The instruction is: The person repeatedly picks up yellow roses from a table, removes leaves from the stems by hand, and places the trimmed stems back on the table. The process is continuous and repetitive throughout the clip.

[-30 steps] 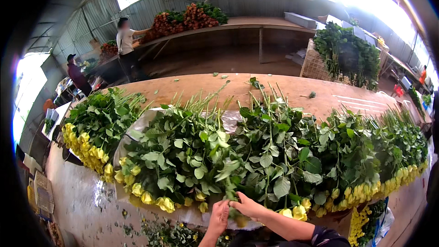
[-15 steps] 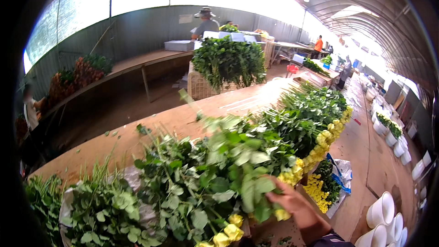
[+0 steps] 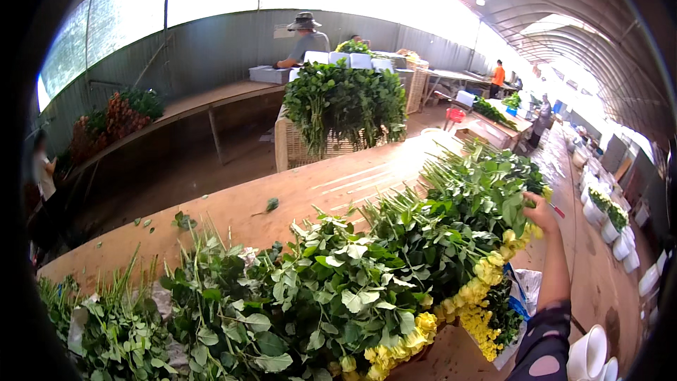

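The right hand (image 3: pixel 540 213) is stretched well out from the person, its fingers curled against the leafy end of a pile of yellow roses (image 3: pixel 486 272); the leaves hide the fingertips, so I cannot tell whether they are closed on a stem. I cannot tell the left hand's state either. The roses run from under the right hand back to its left and toward the person, blooms on the near side, leaves (image 3: pixel 395 240) in the middle and cut stems pointing across the table (image 3: pixel 367 169). Just right of the hand is a thin red object (image 3: pixel 557 210). Nearer the person than the hand, below the rose heads, small yellow flowers (image 3: pixel 479 324) lie beside blue-and-white wrapping (image 3: pixel 523 296), close to the dark sleeve (image 3: pixel 546 339). White buckets (image 3: pixel 587 354) stand nearer still, to the hand's right. Beyond the hand and to its left, long leafy greenery (image 3: pixel 345 102) hangs over a wicker crate (image 3: pixel 289 144), with a co-worker in a brimmed hat (image 3: pixel 305 22) behind it.
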`<state>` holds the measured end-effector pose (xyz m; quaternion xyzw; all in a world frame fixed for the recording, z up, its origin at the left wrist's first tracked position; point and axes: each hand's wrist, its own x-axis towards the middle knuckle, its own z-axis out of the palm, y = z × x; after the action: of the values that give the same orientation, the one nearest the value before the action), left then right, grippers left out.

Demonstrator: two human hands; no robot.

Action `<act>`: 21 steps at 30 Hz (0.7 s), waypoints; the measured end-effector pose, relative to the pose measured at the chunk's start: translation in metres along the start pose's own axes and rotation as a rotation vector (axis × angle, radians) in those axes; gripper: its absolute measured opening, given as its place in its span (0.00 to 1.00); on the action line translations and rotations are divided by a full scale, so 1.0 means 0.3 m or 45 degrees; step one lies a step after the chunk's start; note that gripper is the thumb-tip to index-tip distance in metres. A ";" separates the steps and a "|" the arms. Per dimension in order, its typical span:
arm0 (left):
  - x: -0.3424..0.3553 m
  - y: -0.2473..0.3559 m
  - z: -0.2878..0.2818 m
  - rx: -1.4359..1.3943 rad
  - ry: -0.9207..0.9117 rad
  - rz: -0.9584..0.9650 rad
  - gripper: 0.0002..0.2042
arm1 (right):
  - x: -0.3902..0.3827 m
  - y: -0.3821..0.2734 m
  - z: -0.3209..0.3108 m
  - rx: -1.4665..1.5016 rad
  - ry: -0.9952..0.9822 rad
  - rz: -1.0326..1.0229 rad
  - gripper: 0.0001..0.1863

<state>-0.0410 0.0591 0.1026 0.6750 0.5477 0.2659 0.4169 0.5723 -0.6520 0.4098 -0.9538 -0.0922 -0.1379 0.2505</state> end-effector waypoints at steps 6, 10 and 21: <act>-0.042 0.041 -0.045 -0.711 -0.021 -0.277 0.28 | 0.081 -0.131 0.335 -0.646 0.182 0.413 0.31; -0.028 0.090 -0.052 -0.957 -0.032 -0.542 0.23 | -0.182 -0.565 0.493 0.374 0.084 -0.179 0.18; -0.020 -0.086 -0.168 -1.729 -1.012 -0.551 0.32 | -1.587 -1.918 1.404 0.739 -1.406 -0.603 0.27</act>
<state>-0.0971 0.0683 0.1070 0.1982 0.1967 0.1942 0.9404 0.0729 0.0027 0.1706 -0.7322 -0.4474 0.3498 0.3760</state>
